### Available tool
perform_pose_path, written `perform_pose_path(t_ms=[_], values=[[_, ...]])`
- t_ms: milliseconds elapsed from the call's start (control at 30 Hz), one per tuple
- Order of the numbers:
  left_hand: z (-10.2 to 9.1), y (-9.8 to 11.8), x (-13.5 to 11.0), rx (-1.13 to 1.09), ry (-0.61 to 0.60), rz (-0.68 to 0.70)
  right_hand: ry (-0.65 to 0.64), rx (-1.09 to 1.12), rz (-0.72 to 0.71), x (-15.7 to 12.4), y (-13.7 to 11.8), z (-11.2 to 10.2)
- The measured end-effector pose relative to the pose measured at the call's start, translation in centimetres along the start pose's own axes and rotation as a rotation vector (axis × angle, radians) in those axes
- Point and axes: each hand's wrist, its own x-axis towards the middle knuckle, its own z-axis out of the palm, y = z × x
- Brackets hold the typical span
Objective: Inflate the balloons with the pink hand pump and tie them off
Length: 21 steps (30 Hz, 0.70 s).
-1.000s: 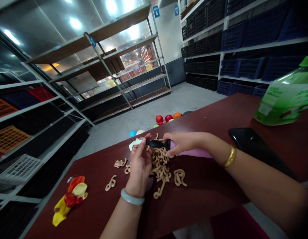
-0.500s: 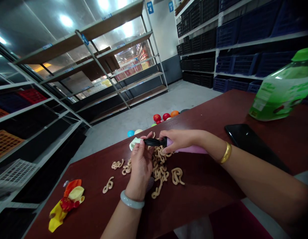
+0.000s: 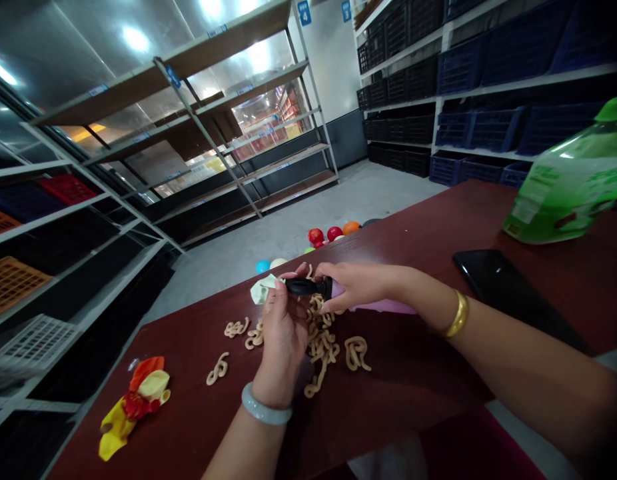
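A balloon pump with a pink body (image 3: 383, 307) and black nozzle (image 3: 302, 287) lies across both hands over the table. My right hand (image 3: 356, 283) is closed around the pump where the pink part meets the black. My left hand (image 3: 284, 320) pinches the neck of a pale green balloon (image 3: 262, 289) at the nozzle's tip. The balloon is small, creased and points left. Beneath the hands lies a heap of tan, twisted strands (image 3: 322, 347), partly hidden by the left hand. A smaller clump (image 3: 357, 353) sits to the right.
Flat red, orange and yellow balloons (image 3: 138, 400) lie at the table's left. A black phone (image 3: 508, 287) and a green liquid bottle (image 3: 553, 193) are on the right. Round inflated balloons (image 3: 334, 233) show beyond the far edge. Shelves with crates (image 3: 493, 127) stand behind.
The pale green balloon now reaches farther left and shows more of its surface beyond my left fingers. Both hands keep their hold, and the view has shifted slightly.
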Motion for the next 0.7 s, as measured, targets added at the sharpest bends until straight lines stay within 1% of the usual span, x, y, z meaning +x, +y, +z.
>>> perform_pose_path(t_ms=[67, 167, 267, 333, 400, 433, 567, 633, 700], values=[[0.1, -0.3, 0.1, -0.029, 0.007, -0.018, -0.001, 0.004, -0.006, 0.1, 0.0, 0.3], [0.2, -0.7, 0.3, -0.088, 0.048, -0.047, 0.012, -0.022, 0.002, 0.2, -0.1, 0.7], [0.2, -0.5, 0.4, -0.142, 0.052, -0.066, 0.036, -0.083, 0.046, 0.3, -0.4, 1.1], [0.2, -0.3, 0.5, -0.173, 0.047, -0.059, 0.068, -0.103, 0.046, 0.3, -0.6, 1.5], [0.0, 0.0, 0.7, -0.195, 0.054, -0.017, 0.127, -0.131, 0.040, 0.4, -0.9, 2.0], [-0.2, 0.2, 0.9, -0.202, 0.061, 0.019, 0.158, -0.170, 0.060, 0.4, -1.1, 2.4], [-0.9, 0.8, 1.6, -0.207, 0.083, 0.173, 0.261, -0.437, 0.230, 0.8, -2.0, 4.3], [-1.1, 1.1, 1.7, -0.210, 0.083, 0.191, 0.287, -0.497, 0.275, 1.1, -2.4, 5.0], [-1.1, 1.3, 1.6, -0.223, 0.067, 0.161, 0.289, -0.504, 0.304, 1.2, -2.6, 5.3]])
